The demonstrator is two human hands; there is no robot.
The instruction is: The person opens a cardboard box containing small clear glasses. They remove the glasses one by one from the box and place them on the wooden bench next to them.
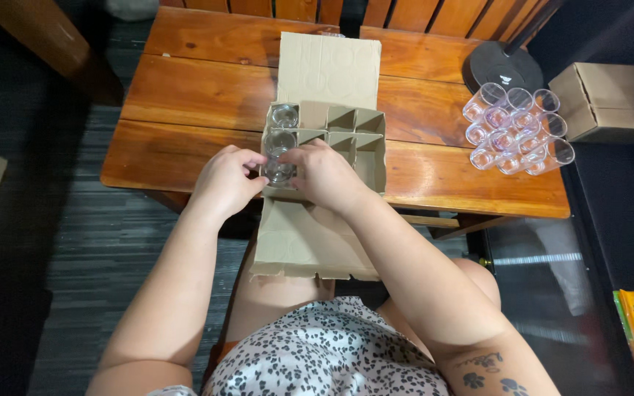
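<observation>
Clear glass tumbler [279,170] sits in the nearest left cell of the cardboard divider box [370,158], at the table's near edge, and we have both hands on it: left hand [223,180] pinches its left side with thumb and fingertips, right hand [324,172] curls over its right side and rim, so both are clenched on the same glass. To seat it well, in our judgement, we keep it upright, centre it in the cell and press down evenly so the thin cardboard partitions don't buckle or fold under the base. Two more glasses [282,126] already stand in the cells behind it along the left column; the middle and right cells look unfilled. One box flap [329,70] lies back toward the table's far edge, another flap [302,242] hangs over the near edge onto our lap, so the box is only partly supported there; we'd say it could tip if pushed hard. Cluster of loose glasses [516,128] lies on its side near the right edge of the wooden table [185,81], well apart from the box. Behind it sits a dark round base [504,67]. Off the right edge sits a closed carton [610,103]. Nothing blocks the path between them.
</observation>
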